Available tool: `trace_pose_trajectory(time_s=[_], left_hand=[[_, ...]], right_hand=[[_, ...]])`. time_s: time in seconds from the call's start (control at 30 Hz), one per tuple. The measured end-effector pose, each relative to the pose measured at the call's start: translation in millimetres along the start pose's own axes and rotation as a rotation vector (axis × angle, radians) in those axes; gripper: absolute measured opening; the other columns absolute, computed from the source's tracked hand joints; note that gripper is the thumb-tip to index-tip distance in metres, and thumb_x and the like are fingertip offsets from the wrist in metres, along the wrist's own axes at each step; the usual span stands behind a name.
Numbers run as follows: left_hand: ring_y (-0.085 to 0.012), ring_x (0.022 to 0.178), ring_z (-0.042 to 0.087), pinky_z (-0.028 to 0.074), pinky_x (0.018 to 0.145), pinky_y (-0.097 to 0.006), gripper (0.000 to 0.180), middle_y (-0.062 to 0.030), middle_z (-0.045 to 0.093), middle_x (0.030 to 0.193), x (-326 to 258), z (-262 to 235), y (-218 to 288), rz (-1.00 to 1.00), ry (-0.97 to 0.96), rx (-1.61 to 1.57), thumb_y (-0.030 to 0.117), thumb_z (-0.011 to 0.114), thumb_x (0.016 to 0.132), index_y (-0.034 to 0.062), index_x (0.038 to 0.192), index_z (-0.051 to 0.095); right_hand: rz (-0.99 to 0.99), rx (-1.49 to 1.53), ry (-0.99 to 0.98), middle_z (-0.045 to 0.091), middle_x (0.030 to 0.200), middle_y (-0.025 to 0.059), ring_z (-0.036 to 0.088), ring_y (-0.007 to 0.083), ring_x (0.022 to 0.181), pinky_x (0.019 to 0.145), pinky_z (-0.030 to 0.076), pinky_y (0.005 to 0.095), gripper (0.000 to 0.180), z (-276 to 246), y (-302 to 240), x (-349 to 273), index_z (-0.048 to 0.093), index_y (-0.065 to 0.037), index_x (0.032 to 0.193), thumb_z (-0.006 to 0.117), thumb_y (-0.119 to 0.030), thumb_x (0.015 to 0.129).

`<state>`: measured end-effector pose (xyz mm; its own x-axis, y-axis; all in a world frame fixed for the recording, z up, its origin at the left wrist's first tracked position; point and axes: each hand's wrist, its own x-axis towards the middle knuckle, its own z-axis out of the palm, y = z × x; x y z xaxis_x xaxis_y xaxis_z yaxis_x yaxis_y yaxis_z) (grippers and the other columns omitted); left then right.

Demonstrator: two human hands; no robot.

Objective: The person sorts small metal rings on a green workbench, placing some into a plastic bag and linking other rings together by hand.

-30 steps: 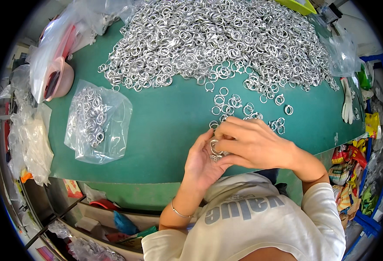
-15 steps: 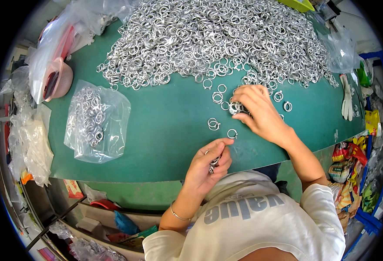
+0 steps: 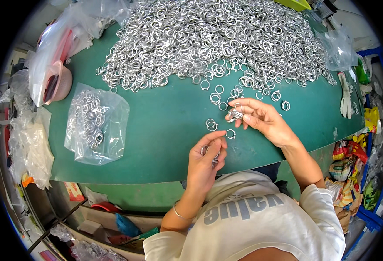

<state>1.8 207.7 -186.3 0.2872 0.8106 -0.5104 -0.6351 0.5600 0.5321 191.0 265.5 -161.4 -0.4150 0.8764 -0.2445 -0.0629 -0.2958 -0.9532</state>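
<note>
My left hand (image 3: 206, 156) is closed around a few silver hose clamps (image 3: 211, 155) near the table's front edge. Its index finger reaches out to a single loose clamp (image 3: 230, 134), seemingly touching it. Farther right, my right hand (image 3: 261, 119) pinches a small bunch of clamps (image 3: 235, 114) between thumb and fingers, just above the table. A pair of overlapping clamps (image 3: 211, 125) lies left of that bunch, and several more loose ones (image 3: 215, 98) lie beyond it. How many clamps each hand holds is hidden by the fingers.
A large heap of clamps (image 3: 217, 35) covers the far part of the green table (image 3: 152, 143). On the left lie a clear bag of clamps (image 3: 96, 124) and a pink bowl (image 3: 62, 82). A white glove (image 3: 345, 95) lies at the right edge.
My right hand has drawn back from the loose clamps near the heap and turned, so the bunch it holds now shows. My left hand has shifted slightly left.
</note>
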Motion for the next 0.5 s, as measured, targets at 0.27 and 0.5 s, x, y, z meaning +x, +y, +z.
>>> trace_pose_trajectory(time_s=[0.27,0.5], left_hand=[[-0.0033,0.055,0.039,0.027,0.041,-0.018,0.022,-0.0014,0.053,0.08,8.1,16.2,-1.1,0.139,0.057,0.191,0.013,0.058,0.09,-0.0008,0.107,0.058],[-0.0045,0.056,0.04,0.029,0.042,-0.018,0.019,-0.0024,0.057,0.082,17.3,12.2,-6.6,0.106,0.07,0.122,0.015,0.059,0.09,-0.0007,0.101,0.059]], right_hand=[[-0.104,0.088,0.033,0.059,0.108,0.0105,0.058,0.0126,0.091,0.077,0.047,0.0274,0.039,11.8,6.8,-0.1,0.047,0.0,0.124,0.054,0.005,0.086],[-0.077,-0.246,0.054,0.059,0.106,0.01,0.057,0.0124,0.094,0.082,0.048,0.0266,0.037,17.8,-1.5,-8.5,0.051,0.004,0.119,0.054,0.011,0.083]])
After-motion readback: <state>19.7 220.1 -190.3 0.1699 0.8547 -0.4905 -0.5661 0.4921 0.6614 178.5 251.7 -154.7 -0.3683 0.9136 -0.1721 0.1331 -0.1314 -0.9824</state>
